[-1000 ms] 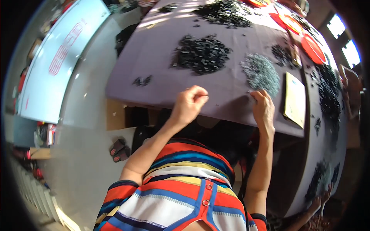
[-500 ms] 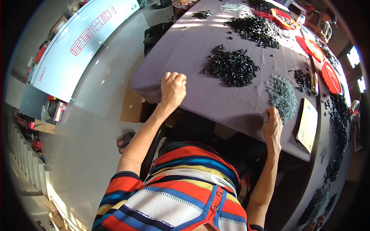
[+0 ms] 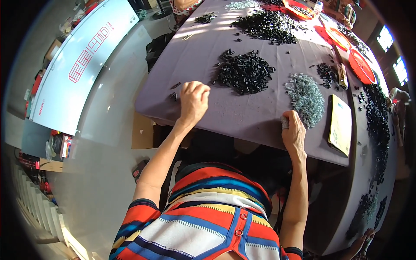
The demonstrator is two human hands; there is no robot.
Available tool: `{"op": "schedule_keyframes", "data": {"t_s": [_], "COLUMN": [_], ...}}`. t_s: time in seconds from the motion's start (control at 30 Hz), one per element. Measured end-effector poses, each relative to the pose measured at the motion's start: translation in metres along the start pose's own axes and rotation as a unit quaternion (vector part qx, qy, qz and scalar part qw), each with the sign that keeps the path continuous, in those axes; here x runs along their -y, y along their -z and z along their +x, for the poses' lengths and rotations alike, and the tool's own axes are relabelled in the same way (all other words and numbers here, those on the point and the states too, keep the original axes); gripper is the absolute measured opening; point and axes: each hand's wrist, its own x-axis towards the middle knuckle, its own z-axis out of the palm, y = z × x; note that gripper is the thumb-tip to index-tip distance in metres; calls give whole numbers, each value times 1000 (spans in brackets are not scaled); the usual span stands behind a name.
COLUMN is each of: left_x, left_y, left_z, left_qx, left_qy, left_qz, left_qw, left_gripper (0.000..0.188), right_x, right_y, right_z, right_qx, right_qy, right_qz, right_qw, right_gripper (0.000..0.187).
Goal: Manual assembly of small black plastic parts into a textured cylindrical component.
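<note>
My left hand [image 3: 194, 104] is closed above the table near its left front corner, fingers curled; whatever they hold is hidden. Beside it lie a few loose black pieces [image 3: 173, 96]. Farther in, to its right, is a heap of small black tubular pieces [image 3: 245, 73]. My right hand [image 3: 295, 133] is at the table's front edge, its fingers curled round a bunch of small clear-grey pieces [image 3: 284, 122]. Just beyond that hand spreads a pile of similar clear-grey pieces [image 3: 306, 99].
The cloth-covered table [image 3: 173, 58] has a yellowish booklet [image 3: 340, 125] on the right. A bigger black heap [image 3: 268, 26] lies farther back, and red trays [image 3: 362, 67] stand at the far right. Other people's hands [image 3: 368, 234] show at the right edge. A white cabinet [image 3: 80, 65] stands left.
The view has shifted, so the table sits farther left. My left hand has moved right over the cloth, and loose black pieces now show beside it. My right hand still holds the clear-grey pieces.
</note>
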Motion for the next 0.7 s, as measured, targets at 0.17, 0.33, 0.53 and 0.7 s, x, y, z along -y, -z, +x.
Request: {"op": "schedule_keyframes", "data": {"t_s": [0.17, 0.33, 0.53, 0.7], "left_x": [-45, -69, -75, -76], "left_y": [-44, -67, -72, -66], "left_z": [26, 33, 27, 23], "left_qx": [33, 105, 82, 27], "left_qy": [-32, 4, 3, 21], "left_qz": [-115, -13, 11, -162], "left_qw": [992, 994, 997, 986], "left_gripper": [5, 19, 16, 17], "right_x": [-7, -11, -10, -7], "right_y": [-4, -7, -5, -6], "right_z": [-2, -1, 0, -1], "right_qx": [-8, -12, -7, -13], "right_qy": [20, 30, 30, 14], "right_qz": [-8, 5, 7, -4], "right_qw": [1000, 999, 1000, 1000], "right_gripper": [24, 26, 26, 16]}}
